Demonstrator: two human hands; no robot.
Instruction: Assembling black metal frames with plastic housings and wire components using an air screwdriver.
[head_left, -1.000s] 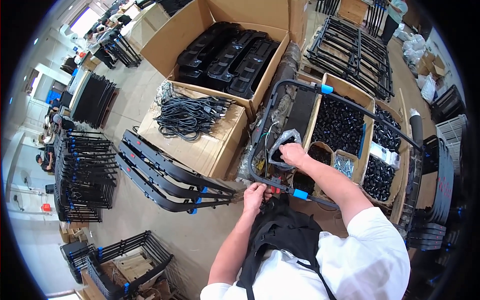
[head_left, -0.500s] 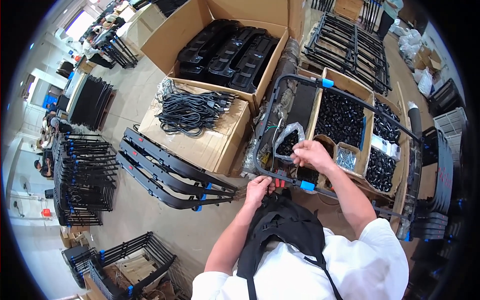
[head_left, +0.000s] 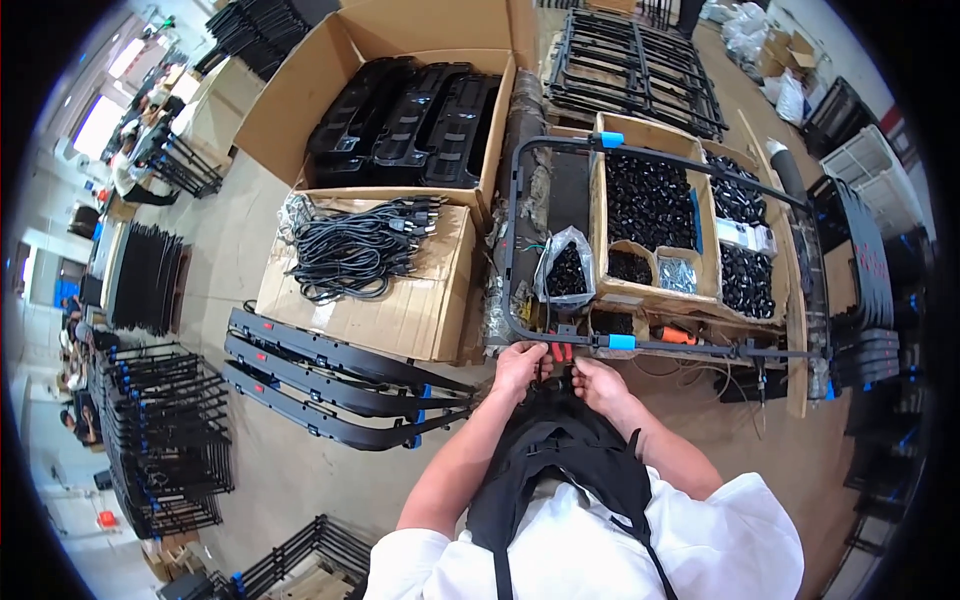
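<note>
left hand (head_left: 520,362): fingers curled at near rail of black metal frame (head_left: 520,180), pinching something small there; exact hold too small to tell
right hand (head_left: 598,382): at 3 o'clock of left hand, just beside, fingers bent toward same spot; cannot tell if closed on anything
red-handled tool (head_left: 561,351): between both hands, touching rail area
frame location: lying flat over cardboard bins, near rail right at hands, blue clips (head_left: 621,342) on rails
handling: likely stiff, rigid tube, awkwardly wide rather than heavy; best gripped on bare rail beside a clip, two hands
clear bag of black parts (head_left: 566,268): 12 o'clock, near
divided cardboard tray (head_left: 601,196): 1 o'clock, black fittings inside
coiled black cables (head_left: 350,250): 10 o'clock, on carton
stacked black bars (head_left: 330,385): 9 o'clock, on floor
</note>
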